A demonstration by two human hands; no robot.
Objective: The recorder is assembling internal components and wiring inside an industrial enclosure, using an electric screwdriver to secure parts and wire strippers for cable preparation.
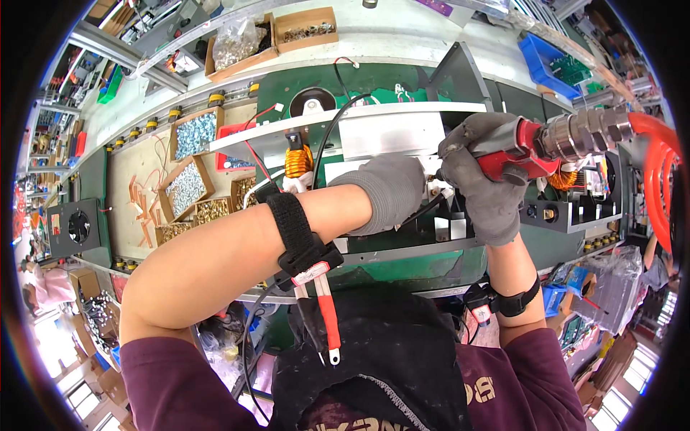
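Observation:
My right hand (489, 169), in a grey glove, is closed around a red pneumatic hand tool (521, 154) with metal couplings at its rear. The tool lies sideways over the right part of an open metal chassis (352, 251). My left hand (395, 190), gloved too, reaches down into the chassis beside a white panel (392, 134); its fingers are hidden behind the back of the hand. Close to both hands are small white and brass-coloured parts (437, 189). Left of my left hand, an orange wire-wound coil (298, 161) stands inside the chassis near a black cable (332, 136).
An orange-red coiled hose (658, 165) runs from the tool at the right. Another chassis with a fan (607, 190) stands there. Cardboard boxes of screws (190, 187) and a red bin (233, 136) lie left. A blue bin (550, 65) sits back right. Another fan panel (75, 226) is far left.

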